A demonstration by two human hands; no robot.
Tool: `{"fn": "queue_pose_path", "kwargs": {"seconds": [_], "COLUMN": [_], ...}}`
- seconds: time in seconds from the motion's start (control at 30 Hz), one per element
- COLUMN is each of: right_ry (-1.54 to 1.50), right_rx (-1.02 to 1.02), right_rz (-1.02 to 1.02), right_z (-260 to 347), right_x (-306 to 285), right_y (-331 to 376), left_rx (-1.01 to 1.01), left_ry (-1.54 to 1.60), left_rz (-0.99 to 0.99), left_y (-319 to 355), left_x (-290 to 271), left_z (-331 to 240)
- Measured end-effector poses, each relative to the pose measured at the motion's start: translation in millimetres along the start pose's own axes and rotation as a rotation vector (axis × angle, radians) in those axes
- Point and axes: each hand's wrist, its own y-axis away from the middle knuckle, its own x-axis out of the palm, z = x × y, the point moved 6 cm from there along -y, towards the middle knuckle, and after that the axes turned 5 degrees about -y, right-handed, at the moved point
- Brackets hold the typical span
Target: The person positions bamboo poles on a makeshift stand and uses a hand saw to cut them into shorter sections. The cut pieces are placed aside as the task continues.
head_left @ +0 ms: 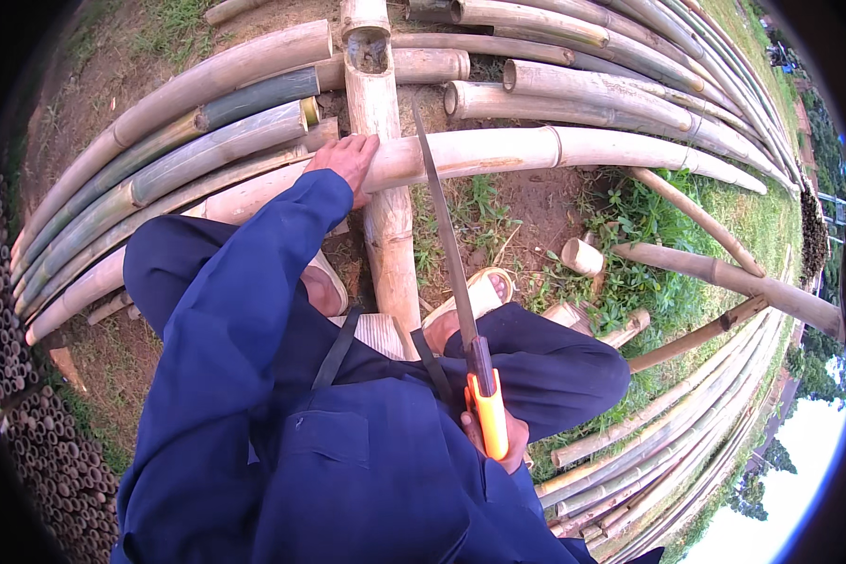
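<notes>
My left hand [346, 165] is clasped over a thick pale bamboo pole [484, 152] that runs from left to right in front of me. Part of that pole is hidden behind my left sleeve and knee. In my right hand [514, 442], close to my body, is the orange handle of a hand saw [453, 258]. Its long blade points away from me and crosses over the pole, just right of my left hand; whether the teeth touch the bamboo I cannot tell. Beneath the pole lies a thicker bamboo support [391, 249], with a notch cut in its far part.
Long bamboo poles lie stacked at the left [174, 150], and more at the far right [592, 99]. Slanting bamboo struts [724, 273] stand by the weeds. A short bamboo offcut [583, 257] rests on the soil. My sandalled foot [484, 296] is beside the support.
</notes>
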Motion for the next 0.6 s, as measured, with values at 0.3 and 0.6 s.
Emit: {"fn": "queue_pose_path", "kwargs": {"seconds": [0.3,0.6], "right_ry": [-0.242,-0.21], "right_rx": [0.092,-0.019], "right_rz": [0.004,-0.034], "right_z": [-39.1,-11.8], "right_x": [45.2,56.5], "right_y": [-95.0,-121.8], "left_rx": [-0.053,0.005], "left_ry": [0.011,0.067], "left_rz": [0.122,0.104], "left_y": [-8.4,-23.2], "left_x": [-7.7,-6.1], "left_z": [9.9,3.7]}}
